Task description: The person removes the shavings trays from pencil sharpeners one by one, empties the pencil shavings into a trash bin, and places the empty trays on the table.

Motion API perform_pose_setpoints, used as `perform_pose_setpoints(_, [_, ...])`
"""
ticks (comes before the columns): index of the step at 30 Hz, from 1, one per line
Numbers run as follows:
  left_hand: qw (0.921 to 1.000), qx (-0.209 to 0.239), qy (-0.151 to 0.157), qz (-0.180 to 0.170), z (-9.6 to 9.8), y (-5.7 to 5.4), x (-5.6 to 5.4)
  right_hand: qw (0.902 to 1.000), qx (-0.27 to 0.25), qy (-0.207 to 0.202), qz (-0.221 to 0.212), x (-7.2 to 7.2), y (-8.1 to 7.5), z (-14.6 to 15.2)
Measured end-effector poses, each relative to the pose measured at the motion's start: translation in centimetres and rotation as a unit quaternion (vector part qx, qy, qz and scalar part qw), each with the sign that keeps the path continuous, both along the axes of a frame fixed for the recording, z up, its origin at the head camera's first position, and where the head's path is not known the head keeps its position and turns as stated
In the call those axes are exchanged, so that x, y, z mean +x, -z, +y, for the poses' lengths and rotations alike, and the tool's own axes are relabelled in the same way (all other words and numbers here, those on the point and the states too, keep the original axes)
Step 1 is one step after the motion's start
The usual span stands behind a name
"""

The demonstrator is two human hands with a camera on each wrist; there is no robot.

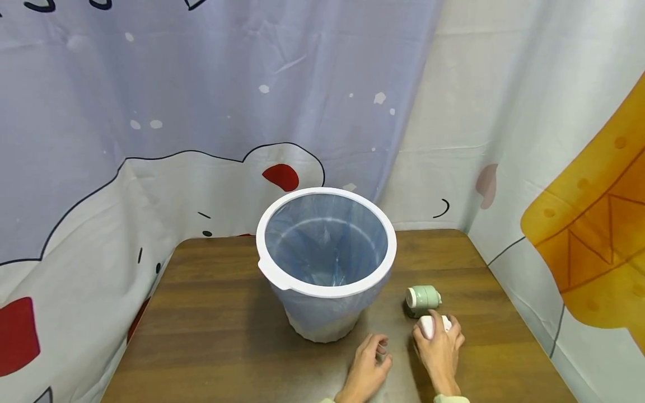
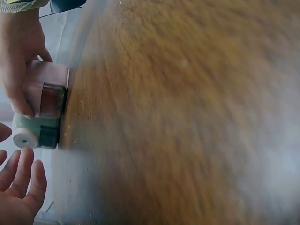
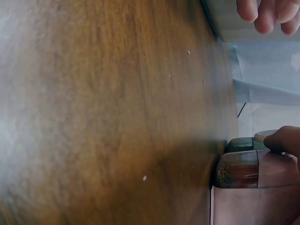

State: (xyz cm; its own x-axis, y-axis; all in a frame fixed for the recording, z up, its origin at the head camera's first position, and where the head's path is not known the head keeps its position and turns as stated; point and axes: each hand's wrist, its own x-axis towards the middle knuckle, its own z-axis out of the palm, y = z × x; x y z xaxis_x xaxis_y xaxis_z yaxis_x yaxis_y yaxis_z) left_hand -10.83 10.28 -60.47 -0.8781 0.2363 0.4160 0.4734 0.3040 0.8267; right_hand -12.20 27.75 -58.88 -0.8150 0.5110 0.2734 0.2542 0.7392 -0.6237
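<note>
My right hand (image 1: 438, 350) grips a pale pink pencil sharpener (image 2: 52, 75) from above, thumb and fingers on its sides. The sharpener has a see-through compartment (image 3: 239, 169) with dark and reddish bits inside, and stands on the table. Just beyond it lies a green pencil sharpener (image 1: 424, 298), with a white round face holding a small hole and a darker lower part. To the left, my left hand (image 1: 364, 366) hovers over the table with loosely curled fingers and holds nothing.
A white-rimmed waste bin (image 1: 326, 291) lined with a clear bag stands at the middle of the brown wooden table (image 1: 211, 324). Small specks lie on the wood. Printed curtains (image 1: 211, 101) hang behind and beside the table.
</note>
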Motion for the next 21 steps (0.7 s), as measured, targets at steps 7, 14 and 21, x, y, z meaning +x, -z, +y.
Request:
perform_pose_setpoints(7, [0.9998,-0.001,-0.011,-0.015,1.1,0.0,-0.2,1.0000,0.003,0.008,0.005,-0.1,0.2,0.2])
perform_pose_setpoints(14, [0.9991,0.010,-0.012,-0.038,2.1,0.7,-0.2,0.9999,-0.010,0.007,-0.008,0.0,0.3,0.1])
perform_pose_setpoints(21, [0.9935,0.022,-0.010,-0.111,2.8,0.5,-0.3,0.9997,-0.022,0.008,-0.009,0.2,-0.2,-0.1])
